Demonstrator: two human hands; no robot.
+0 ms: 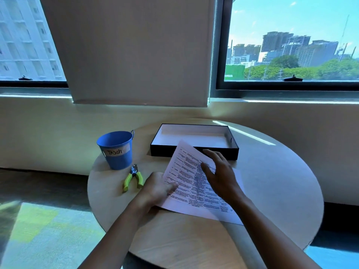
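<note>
A printed sheet of paper (186, 171) with a table of text lies tilted on the round table, its far corner raised over the box's front wall. My left hand (159, 189) holds the sheet's left edge, thumb on top and fingers underneath. My right hand (219, 175) lies over the sheet's right half with fingers spread and straight. A second sheet seems to lie under the first at the right.
An open black box (231, 150) with a white inside stands at the back of the round wooden table (275, 181). A blue bucket (116, 150) labelled "Trash" stands at the left, with a green-handled staple remover (134, 179) in front of it. Wall and windows lie beyond.
</note>
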